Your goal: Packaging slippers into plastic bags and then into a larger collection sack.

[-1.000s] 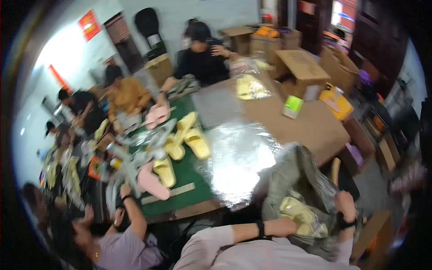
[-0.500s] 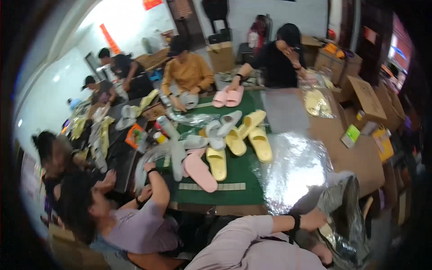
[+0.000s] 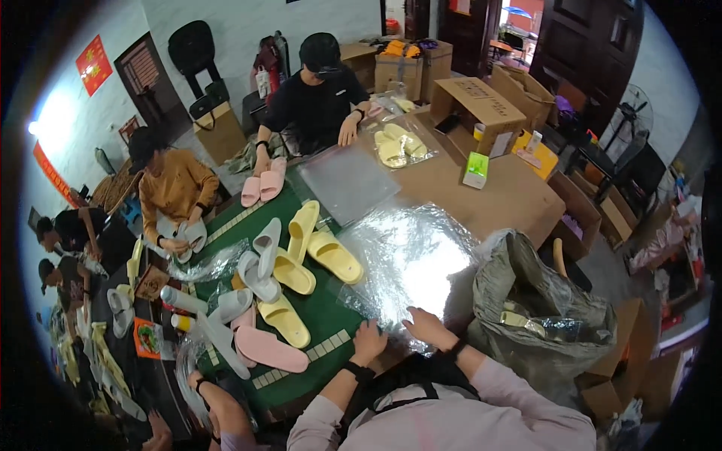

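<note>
My left hand rests at the near edge of the green table mat, beside a spread of shiny clear plastic bags. Its fingers are stretched forward, holding nothing I can see. Over the bags' near edge lies my right hand, fingers extended and apart. Yellow slippers lie left of the bags, with grey slippers and a pink slipper farther left. To my right, a large grey plastic sack gapes open, with bagged pale yellow slippers inside.
Across the table, a person in black touches pink slippers; another in orange handles grey slippers. Frosted bags, bagged yellow slippers, a green-white box and an open carton occupy the far side.
The view has swung right. Both my hands have left the grey sack, where bagged slippers now lie, and moved left to the near edge of the shiny plastic bags.
</note>
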Demonstrator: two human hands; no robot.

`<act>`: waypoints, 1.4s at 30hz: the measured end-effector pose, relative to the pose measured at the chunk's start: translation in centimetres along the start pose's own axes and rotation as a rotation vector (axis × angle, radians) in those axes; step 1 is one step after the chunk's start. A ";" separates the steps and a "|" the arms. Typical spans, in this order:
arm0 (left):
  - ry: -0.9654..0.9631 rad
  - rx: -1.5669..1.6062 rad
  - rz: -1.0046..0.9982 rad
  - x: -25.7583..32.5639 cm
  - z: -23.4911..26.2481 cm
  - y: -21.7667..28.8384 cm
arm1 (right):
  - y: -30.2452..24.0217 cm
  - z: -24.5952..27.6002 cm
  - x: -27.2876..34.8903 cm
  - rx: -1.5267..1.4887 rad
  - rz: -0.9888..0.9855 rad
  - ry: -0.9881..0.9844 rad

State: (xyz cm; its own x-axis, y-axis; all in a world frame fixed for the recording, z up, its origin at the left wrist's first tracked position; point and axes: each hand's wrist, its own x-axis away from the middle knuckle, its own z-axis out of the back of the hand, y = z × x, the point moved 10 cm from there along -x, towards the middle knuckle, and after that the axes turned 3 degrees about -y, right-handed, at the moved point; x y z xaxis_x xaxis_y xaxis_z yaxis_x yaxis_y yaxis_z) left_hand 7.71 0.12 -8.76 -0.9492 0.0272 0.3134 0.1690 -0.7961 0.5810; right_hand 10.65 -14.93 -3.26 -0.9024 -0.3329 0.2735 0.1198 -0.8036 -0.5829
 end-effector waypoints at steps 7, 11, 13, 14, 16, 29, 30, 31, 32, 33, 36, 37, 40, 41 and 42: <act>-0.096 0.430 0.132 -1.1 -2.7 -4.6 | 2.5 -0.3 -10.6 0.163 -0.131 0.009; -0.076 0.660 0.308 -2.2 -4.0 -5.8 | 10.2 2.0 -14.1 0.280 -0.259 0.094; -0.057 0.875 0.510 -2.4 -3.5 -6.9 | 11.8 4.6 -13.6 0.265 -0.379 0.228; 0.007 0.892 0.576 -2.6 -3.3 -7.6 | 12.6 5.7 -13.2 0.285 -0.447 0.267; 0.079 1.126 0.669 -3.5 -5.6 -10.5 | 14.3 3.8 -14.4 0.207 -0.502 0.022; 0.215 1.321 0.704 -4.9 -7.3 -6.9 | 17.1 13.3 -20.2 0.292 -0.392 0.518; 0.215 1.147 0.793 -4.4 -8.2 -7.9 | 18.0 14.3 -20.6 0.286 -0.303 0.513; 0.187 1.217 0.675 -5.2 -8.6 -6.8 | 19.5 13.8 -21.2 0.188 -0.304 0.391; 0.151 1.280 0.549 -6.0 -8.6 -5.3 | 21.4 13.0 -21.7 0.094 -0.311 0.273; 0.122 1.312 0.488 -7.3 -7.3 -1.9 | 24.6 13.2 -21.7 0.026 -0.208 0.357; 0.230 1.252 0.457 -6.9 -8.3 -3.2 | 21.3 9.6 -20.1 0.262 -0.437 0.183; 0.306 1.178 0.402 -7.3 -8.7 -3.6 | 19.7 8.4 -19.9 0.265 -0.412 0.170; 0.426 0.928 0.472 -7.1 -7.9 -4.8 | 19.4 6.8 -18.3 0.309 -0.582 0.180; 0.440 0.960 0.437 -7.4 -8.8 -6.7 | 18.8 5.8 -17.7 0.340 -0.609 0.194; 0.445 0.995 0.398 -7.7 -10.0 -8.1 | 18.2 5.0 -17.3 0.376 -0.643 0.211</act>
State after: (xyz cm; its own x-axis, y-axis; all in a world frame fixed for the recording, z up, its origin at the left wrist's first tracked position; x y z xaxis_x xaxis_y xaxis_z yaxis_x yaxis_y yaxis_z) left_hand 10.97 0.30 -23.33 -0.7581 -0.4903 0.4300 0.4232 0.1317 0.8964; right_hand 30.51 -26.26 -14.77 -0.8975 0.3262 0.2967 -0.3557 -0.9333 -0.0498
